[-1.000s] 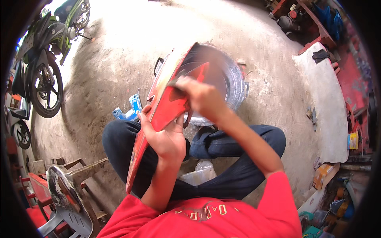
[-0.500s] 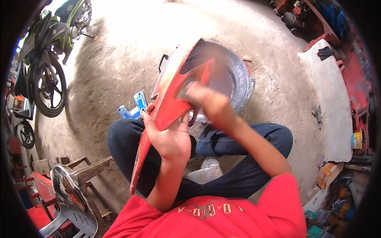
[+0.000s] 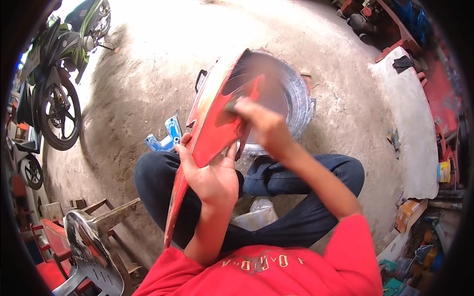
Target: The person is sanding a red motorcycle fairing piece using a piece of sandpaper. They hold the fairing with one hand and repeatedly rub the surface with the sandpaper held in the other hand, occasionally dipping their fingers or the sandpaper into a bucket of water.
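Note:
A long red fairing panel (image 3: 216, 140) with a pale worn edge lies slanted above my lap, its far end over a round metal basin (image 3: 302, 93). My left hand (image 3: 212, 178) supports it from below, thumb at its left edge and fingers curled round the right side. On the panel's upper part my right hand (image 3: 266, 126) presses a small dark flat piece (image 3: 230, 106), perhaps an abrasive sheet; its exact kind is unclear. The skin there looks slightly smeared by motion. Dark liquid appears in the basin, partly covered by the panel.
A blue and white bracket-shaped part (image 3: 169, 133) lies on the concrete floor left of the basin. Motorcycles (image 3: 59, 103) stand at the far left, a worn plastic chair (image 3: 94, 251) at the near left. A cardboard box (image 3: 410, 214) and clutter line the right side.
My right hand has shifted slightly up the panel with the dark piece. The panel's near end sits a little lower in the picture. My left hand keeps its hold.

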### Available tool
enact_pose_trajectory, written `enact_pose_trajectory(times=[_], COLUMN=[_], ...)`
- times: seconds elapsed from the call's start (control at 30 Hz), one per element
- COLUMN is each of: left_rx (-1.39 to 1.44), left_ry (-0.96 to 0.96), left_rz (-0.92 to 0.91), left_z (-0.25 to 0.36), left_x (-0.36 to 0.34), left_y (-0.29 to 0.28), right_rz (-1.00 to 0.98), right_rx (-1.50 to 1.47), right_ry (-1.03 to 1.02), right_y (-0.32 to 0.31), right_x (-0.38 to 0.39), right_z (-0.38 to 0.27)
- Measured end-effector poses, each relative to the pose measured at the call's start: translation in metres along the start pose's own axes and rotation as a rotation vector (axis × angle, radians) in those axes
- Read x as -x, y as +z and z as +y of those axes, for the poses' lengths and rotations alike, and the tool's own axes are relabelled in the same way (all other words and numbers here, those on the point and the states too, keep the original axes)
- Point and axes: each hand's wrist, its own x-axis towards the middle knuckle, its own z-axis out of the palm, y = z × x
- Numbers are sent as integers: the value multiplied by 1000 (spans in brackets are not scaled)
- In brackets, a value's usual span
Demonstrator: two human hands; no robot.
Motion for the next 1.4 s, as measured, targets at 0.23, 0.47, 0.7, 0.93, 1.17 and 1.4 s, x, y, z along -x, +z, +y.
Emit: enact_pose_trajectory(times=[0.23, 0.47, 0.7, 0.93, 1.17, 1.4], left_rx=[-77, -76, -71, -39, -66, -74], left_ry=[-18, -16, -13, -8, -19, 7], left_rz=[-35, -38, 12, 58, 47, 14], left_z=[0, -1, -1, -4, -5, 1], left_x=[-3, -1, -3, -3, -3, -8], left_y=[-3, -10, -8, -2, -7, -18], right_rz=[-13, 35, 57, -99, 39, -20], right_rx=[73, -171, -13, -59, -95, -89], right_ry=[241, -109, 305, 589, -118, -9], right_y=[2, 4, 19, 6, 4, 4], right_x=[-3, 2, 7, -12, -4, -5], right_z=[39, -13, 14, 42, -8, -42])
